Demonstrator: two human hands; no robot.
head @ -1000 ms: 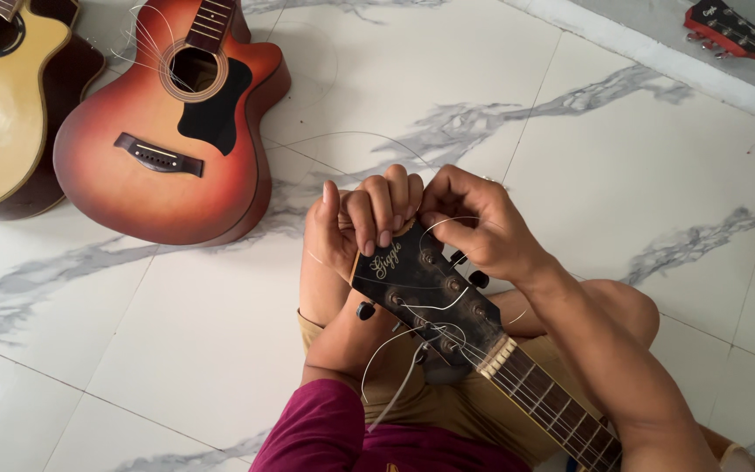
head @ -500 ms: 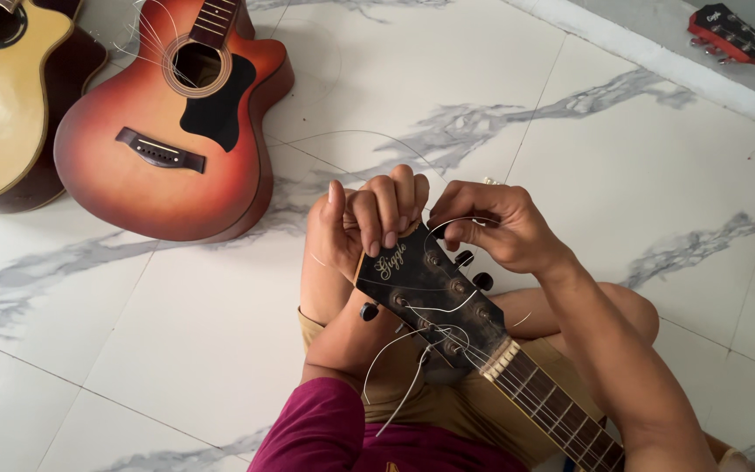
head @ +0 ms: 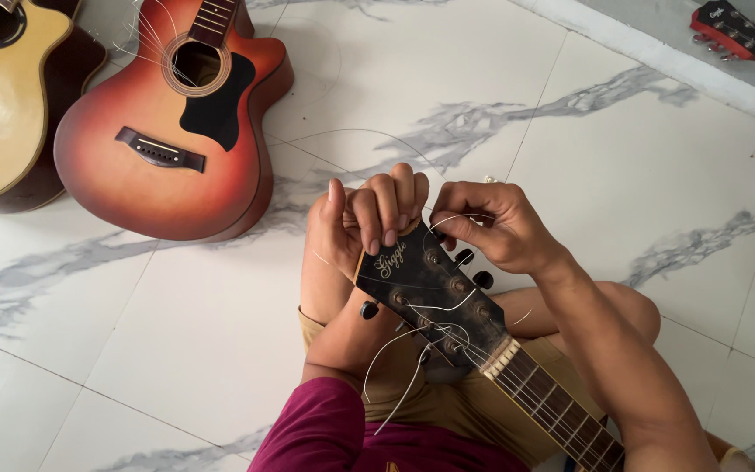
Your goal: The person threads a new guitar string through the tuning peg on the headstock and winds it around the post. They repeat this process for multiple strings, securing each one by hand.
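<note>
A black guitar headstock (head: pixel 434 288) with round tuning pegs rests over my lap, its neck (head: pixel 552 402) running to the lower right. My left hand (head: pixel 364 223) is curled over the top edge of the headstock and grips it. My right hand (head: pixel 491 223) sits at the headstock's upper right corner and pinches a thin wire string (head: pixel 443 223) by the top tuning post. Loose string ends (head: pixel 395 376) curl out below the posts.
A sunburst orange acoustic guitar (head: pixel 172 131) lies on the white marble floor (head: pixel 176 332) at upper left, with a pale yellow guitar (head: pixel 2 105) beside it. A red guitar headstock (head: pixel 736 35) pokes in at the top right. A thin wire arcs across the floor above my hands.
My right hand has shifted slightly along the top of the headstock while working the string. My left hand keeps its grip in the same place.
</note>
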